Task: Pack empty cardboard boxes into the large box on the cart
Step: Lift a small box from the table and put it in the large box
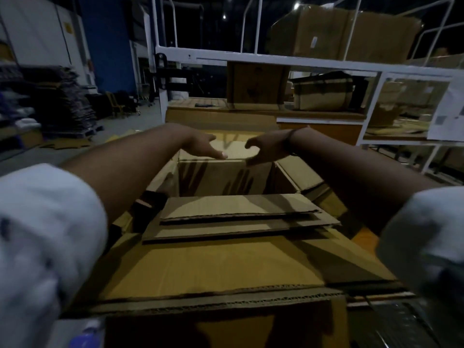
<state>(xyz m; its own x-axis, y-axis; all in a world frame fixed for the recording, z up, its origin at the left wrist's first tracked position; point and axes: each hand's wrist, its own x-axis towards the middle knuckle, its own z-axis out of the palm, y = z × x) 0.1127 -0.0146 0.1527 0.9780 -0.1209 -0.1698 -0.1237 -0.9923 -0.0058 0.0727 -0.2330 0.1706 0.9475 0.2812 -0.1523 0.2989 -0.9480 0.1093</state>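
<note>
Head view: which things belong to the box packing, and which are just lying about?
Job:
left hand
right hand
open box below both hands
flat cardboard laid nearer the camera
big flap

Lying about:
white rack
rack boxes
dark stack, far left
chair
paper sheet on the rack

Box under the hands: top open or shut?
Open. The box has its flaps spread outward and its inner far wall shows. The left hand and right hand are at its far rim.
</note>
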